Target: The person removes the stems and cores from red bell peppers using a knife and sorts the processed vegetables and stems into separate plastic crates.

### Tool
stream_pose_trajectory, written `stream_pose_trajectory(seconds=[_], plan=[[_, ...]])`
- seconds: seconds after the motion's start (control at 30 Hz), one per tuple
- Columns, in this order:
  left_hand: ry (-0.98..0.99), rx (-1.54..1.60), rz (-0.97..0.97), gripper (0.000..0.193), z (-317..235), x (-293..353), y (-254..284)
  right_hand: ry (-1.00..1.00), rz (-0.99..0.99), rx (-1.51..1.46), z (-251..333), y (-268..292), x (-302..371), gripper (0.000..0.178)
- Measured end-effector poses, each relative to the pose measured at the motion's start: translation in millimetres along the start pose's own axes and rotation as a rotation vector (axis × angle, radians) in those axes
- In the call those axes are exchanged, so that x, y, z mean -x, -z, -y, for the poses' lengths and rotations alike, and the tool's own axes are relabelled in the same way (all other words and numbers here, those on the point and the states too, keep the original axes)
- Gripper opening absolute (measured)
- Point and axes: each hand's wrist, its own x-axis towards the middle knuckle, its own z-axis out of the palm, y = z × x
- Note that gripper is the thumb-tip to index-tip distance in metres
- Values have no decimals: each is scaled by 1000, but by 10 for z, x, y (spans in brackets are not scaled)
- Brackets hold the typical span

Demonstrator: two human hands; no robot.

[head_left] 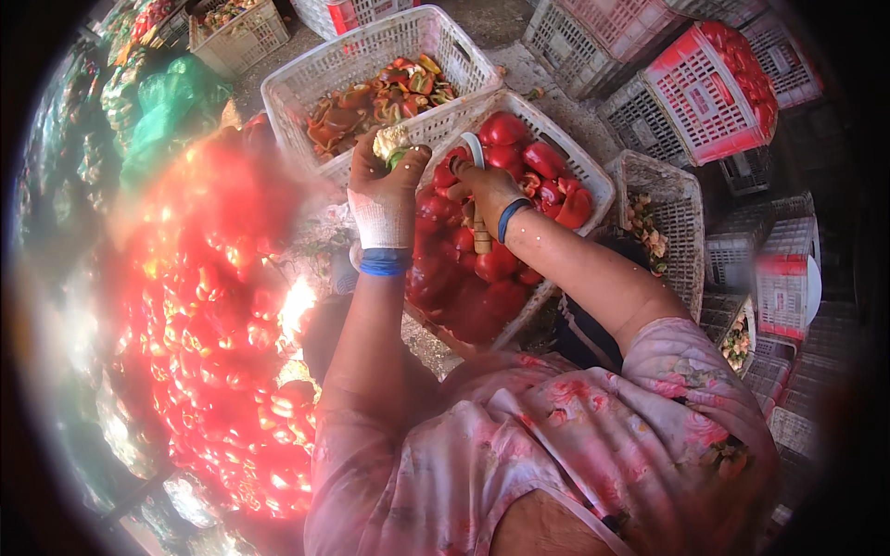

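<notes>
Clasped in the gloved left hand (383, 197), a pale-seeded pepper core (393, 145) is held left of a knife (481, 236) gripped in the right hand (490, 195), blade pointing forward, above a crate (604, 191) of red peppers (501, 263).

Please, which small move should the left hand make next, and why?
Probably the left hand should drop the pepper core into the white crate of mixed pepper pieces, because it holds this core near that crate's closest edge.

The head fisheye looks down, seemingly close.
</notes>
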Motion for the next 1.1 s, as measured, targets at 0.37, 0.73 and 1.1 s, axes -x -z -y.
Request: stream_pose_trajectory(seconds=[0.37, 0.73, 1.1], plan=[[-80, -165, 631, 83, -198, 867, -1449, 72, 283, -393, -1572, 1537, -816, 37], [366, -155, -700, 48, 1030, 892, 3379, -58, 274, -297, -1257, 421, -409, 30], [604, -560, -1491, 48, 2752, 2399, 5707, -63, 14, 94, -1234, -18, -603, 40]])
